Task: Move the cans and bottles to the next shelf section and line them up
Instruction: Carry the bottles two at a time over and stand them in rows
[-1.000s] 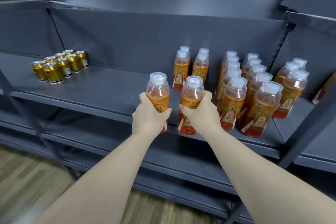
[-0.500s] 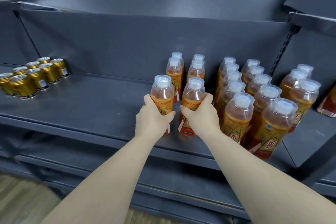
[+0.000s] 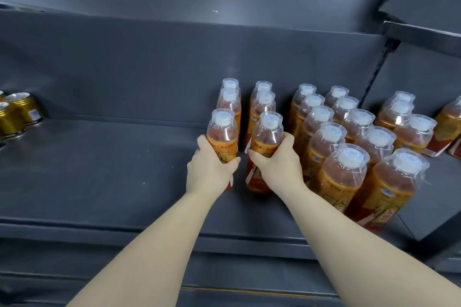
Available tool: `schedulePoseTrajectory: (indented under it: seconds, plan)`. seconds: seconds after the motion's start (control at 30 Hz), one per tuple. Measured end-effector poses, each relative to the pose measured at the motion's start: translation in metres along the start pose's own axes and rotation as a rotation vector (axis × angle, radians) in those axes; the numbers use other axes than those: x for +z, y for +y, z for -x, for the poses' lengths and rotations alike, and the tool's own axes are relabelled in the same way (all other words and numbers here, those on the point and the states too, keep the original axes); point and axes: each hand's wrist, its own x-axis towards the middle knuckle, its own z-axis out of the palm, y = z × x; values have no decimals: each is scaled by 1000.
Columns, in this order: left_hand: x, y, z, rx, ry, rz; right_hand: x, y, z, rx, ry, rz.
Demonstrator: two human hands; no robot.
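Bottles stand upright, caps up: left hand (image 3: pixel 211 171) grasps one (image 3: pixel 222 132), right hand (image 3: pixel 279 164) another (image 3: pixel 267 136).

The shelf (image 3: pixel 99 169) lies bare across its middle, from front edge to back panel (image 3: pixel 149 62), between the gold cans (image 3: pixel 20 112) at the left edge and two short bottle rows (image 3: pixel 230 104). In front of those rows, the left hand (image 3: pixel 209 169) grips the left bottle (image 3: pixel 222 132) and the right hand (image 3: pixel 277 164) the right bottle (image 3: pixel 268 132), a narrow gap between. Rightward, a packed bottle block (image 3: pixel 329 137) reaches the front edge.
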Motion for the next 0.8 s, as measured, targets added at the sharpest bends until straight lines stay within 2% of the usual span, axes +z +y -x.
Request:
schedulePoseTrajectory:
  seconds: [0.8]
  plan:
    - [30,1,-48,35,-27,38,23,11,-39,-40,38,-3]
